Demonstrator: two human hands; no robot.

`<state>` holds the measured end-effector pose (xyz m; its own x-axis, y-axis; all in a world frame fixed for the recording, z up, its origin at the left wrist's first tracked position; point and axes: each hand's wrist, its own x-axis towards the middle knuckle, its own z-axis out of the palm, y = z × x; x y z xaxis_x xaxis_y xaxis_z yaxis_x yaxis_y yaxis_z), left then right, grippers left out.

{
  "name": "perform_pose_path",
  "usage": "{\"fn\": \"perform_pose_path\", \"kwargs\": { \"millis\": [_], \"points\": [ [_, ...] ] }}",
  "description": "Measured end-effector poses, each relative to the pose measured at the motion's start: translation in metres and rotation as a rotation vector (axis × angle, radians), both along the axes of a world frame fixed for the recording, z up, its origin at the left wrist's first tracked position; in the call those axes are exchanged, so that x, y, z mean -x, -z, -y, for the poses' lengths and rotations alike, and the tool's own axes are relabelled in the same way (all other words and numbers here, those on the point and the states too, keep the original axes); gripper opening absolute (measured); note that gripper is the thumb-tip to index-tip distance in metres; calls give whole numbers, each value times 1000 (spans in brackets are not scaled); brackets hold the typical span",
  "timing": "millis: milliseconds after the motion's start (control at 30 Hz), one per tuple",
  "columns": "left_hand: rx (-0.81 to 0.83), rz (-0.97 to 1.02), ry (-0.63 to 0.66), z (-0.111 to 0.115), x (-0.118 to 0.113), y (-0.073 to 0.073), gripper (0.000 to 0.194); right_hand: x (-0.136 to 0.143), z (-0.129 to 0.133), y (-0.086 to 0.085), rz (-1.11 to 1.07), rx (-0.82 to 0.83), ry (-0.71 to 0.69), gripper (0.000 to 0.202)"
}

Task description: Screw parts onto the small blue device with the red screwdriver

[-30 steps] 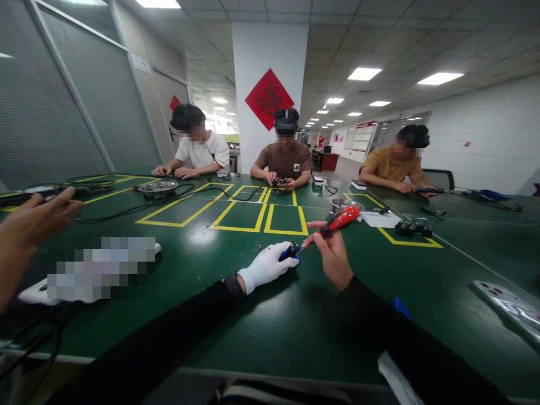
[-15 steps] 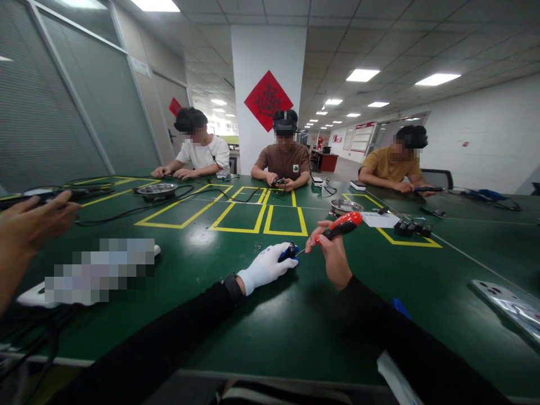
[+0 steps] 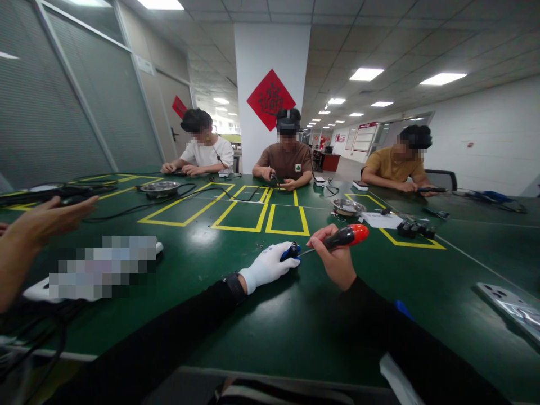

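Observation:
My left hand [image 3: 270, 264], in a white glove with blue fingertips, is closed around a small black part [image 3: 292, 251] with a round metallic-looking top. The glove hides most of that part, so its kind does not show. My bare right hand [image 3: 335, 256] grips a screwdriver [image 3: 348, 236] with a red and black handle. The screwdriver lies nearly level, its thin shaft pointing left to the black part. Whether the tip is seated in the part is too small to tell. Both hands are just above the green table [image 3: 253, 332].
Several black parts [image 3: 415, 229] lie at the right by a white paper [image 3: 382, 219] and a metal bowl [image 3: 348, 207]. A phone [image 3: 510, 306] rests far right. Another person's hand [image 3: 50, 222] reaches in from the left, above a white power strip [image 3: 37, 289]. Three people sit opposite.
My right hand has shifted its hold on the screwdriver, and the handle has tipped lower, closer to level. My left hand stays on the black part. The view has shifted slightly.

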<state>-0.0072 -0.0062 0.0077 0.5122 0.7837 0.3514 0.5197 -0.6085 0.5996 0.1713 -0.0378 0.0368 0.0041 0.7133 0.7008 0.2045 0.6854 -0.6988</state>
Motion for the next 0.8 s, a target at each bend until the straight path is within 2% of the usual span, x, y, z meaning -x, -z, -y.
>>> {"fn": "perform_pose_path", "kwargs": {
  "millis": [100, 167, 367, 800],
  "points": [
    [55, 5, -11, 0, -1, 2, 31, -1, 0, 2, 107, 8, 118, 21],
    [85, 14, -14, 0, -1, 3, 32, -2, 0, 4, 121, 28, 146, 27],
    [71, 16, 12, -3, -1, 6, 33, -3, 1, 5, 36, 142, 115, 28],
    [21, -1, -37, 3, -1, -2, 32, -2, 5, 3, 12, 106, 143, 28]
  ]
}}
